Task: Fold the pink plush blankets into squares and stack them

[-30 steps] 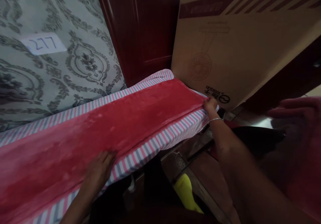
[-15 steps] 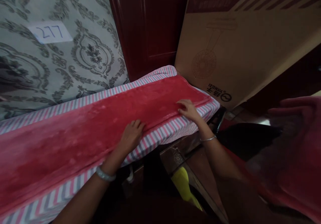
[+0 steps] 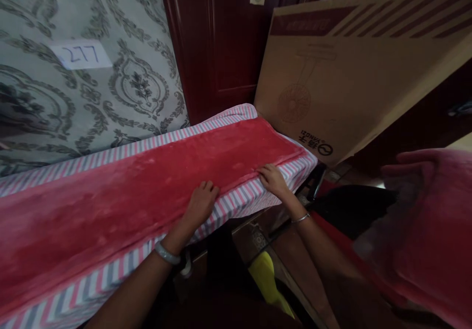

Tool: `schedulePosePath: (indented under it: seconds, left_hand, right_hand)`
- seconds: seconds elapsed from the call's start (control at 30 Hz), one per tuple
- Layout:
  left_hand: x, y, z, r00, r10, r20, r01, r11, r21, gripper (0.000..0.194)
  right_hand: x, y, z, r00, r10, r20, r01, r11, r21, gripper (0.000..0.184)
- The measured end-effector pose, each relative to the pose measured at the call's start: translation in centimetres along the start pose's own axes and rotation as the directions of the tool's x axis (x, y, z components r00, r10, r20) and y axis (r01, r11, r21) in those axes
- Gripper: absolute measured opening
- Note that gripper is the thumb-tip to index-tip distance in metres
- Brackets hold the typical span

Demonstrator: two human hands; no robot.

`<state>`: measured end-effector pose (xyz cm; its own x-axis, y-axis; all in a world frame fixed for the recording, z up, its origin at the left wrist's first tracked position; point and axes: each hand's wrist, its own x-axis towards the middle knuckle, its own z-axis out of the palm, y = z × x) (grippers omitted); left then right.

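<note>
A long strip of folded red plush blanket [image 3: 147, 176] lies flat on a narrow surface covered by a striped cloth [image 3: 236, 202]. My left hand [image 3: 202, 202] rests on the blanket's near edge, its fingers curled down onto the plush. Farther right, my right hand [image 3: 273, 180] pinches that same edge between thumb and fingers, close to the far right end. Both hands are closed on the fabric, and their fingertips are partly hidden in it. The blanket looks mostly smooth, with a raised fold along its near side.
A large cardboard box [image 3: 350, 83] leans beyond the right end, in front of a dark red door [image 3: 224, 39]. Patterned wallpaper [image 3: 140, 83] with a paper marked 277 [image 3: 83, 55] is behind. More red plush fabric [image 3: 435, 225] is piled at right. Something yellow [image 3: 266, 275] is below.
My right hand has come back from the blanket's top to its near edge, and its fingers have closed there. My left hand has shifted slightly right along the edge. The view has tilted up a little.
</note>
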<state>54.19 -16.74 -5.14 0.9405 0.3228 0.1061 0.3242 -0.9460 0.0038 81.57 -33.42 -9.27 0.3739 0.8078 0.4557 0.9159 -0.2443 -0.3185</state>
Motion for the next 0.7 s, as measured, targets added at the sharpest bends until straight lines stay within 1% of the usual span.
schedulePosePath:
  seconds: [0.07, 0.13, 0.2, 0.27, 0.33, 0.4, 0.47, 0.5, 0.53, 0.6, 0.67, 0.7]
  left_hand:
    - [0.4, -0.4, -0.7, 1.000, 0.022, -0.004, -0.022, 0.997, -0.077, 0.029]
    - [1.3, -1.0, -1.7, 0.997, 0.061, -0.038, -0.066, 0.987, -0.148, 0.032]
    - [2.6, -1.6, -2.5, 0.991, 0.089, -0.100, -0.104, 0.982, -0.156, 0.037]
    - [3.9, -2.2, -2.6, 0.985, 0.091, -0.149, -0.108, 0.988, -0.113, 0.044]
    - [4.8, -2.8, -1.9, 0.989, 0.060, -0.138, -0.070, 0.995, -0.066, 0.053]
    - [5.1, -3.3, -0.5, 0.997, 0.029, -0.075, -0.032, 0.998, -0.047, 0.056]
    - [4.9, -3.7, 0.9, 0.999, 0.014, -0.029, -0.015, 0.998, -0.053, 0.056]
    - [4.7, -3.9, 1.5, 1.000, 0.014, -0.028, -0.016, 0.998, -0.059, 0.056]
    - [4.6, -4.1, 2.0, 0.999, 0.020, -0.035, -0.022, 0.998, -0.065, 0.056]
    - [4.3, -4.2, 2.5, 0.998, 0.033, -0.046, -0.036, 0.997, -0.072, 0.057]
    - [4.2, -4.2, 2.5, 0.999, 0.037, -0.035, -0.040, 0.996, -0.079, 0.058]
    - [4.3, -4.3, 2.3, 0.999, 0.036, -0.020, -0.037, 0.996, -0.084, 0.058]
  right_hand:
    - [0.7, -0.2, -0.3, 1.000, 0.015, -0.010, -0.015, 1.000, 0.025, 0.030]
    - [2.2, -0.3, -0.7, 0.996, 0.062, -0.063, -0.060, 0.998, 0.029, 0.035]
    - [4.2, -0.2, -1.0, 0.984, 0.121, -0.131, -0.122, 0.992, -0.003, 0.042]
    - [5.6, 0.5, -1.0, 0.967, 0.202, -0.158, -0.214, 0.975, -0.064, 0.050]
    - [6.1, 1.7, -0.8, 0.944, 0.311, -0.113, -0.325, 0.935, -0.139, 0.057]
    - [5.6, 3.0, -0.3, 0.910, 0.413, -0.035, -0.410, 0.887, -0.213, 0.060]
    - [4.8, 3.9, 0.2, 0.881, 0.473, 0.021, -0.451, 0.852, -0.264, 0.060]
    - [4.6, 4.2, 0.3, 0.873, 0.487, 0.030, -0.461, 0.844, -0.276, 0.060]
    - [4.5, 4.5, 0.4, 0.870, 0.493, 0.029, -0.467, 0.840, -0.275, 0.058]
    - [5.2, 4.9, 0.1, 0.864, 0.503, -0.002, -0.491, 0.842, -0.223, 0.050]
    - [6.7, 5.4, -0.6, 0.853, 0.519, -0.054, -0.521, 0.841, -0.143, 0.041]
    - [7.7, 5.8, -0.9, 0.845, 0.529, -0.080, -0.535, 0.838, -0.109, 0.040]
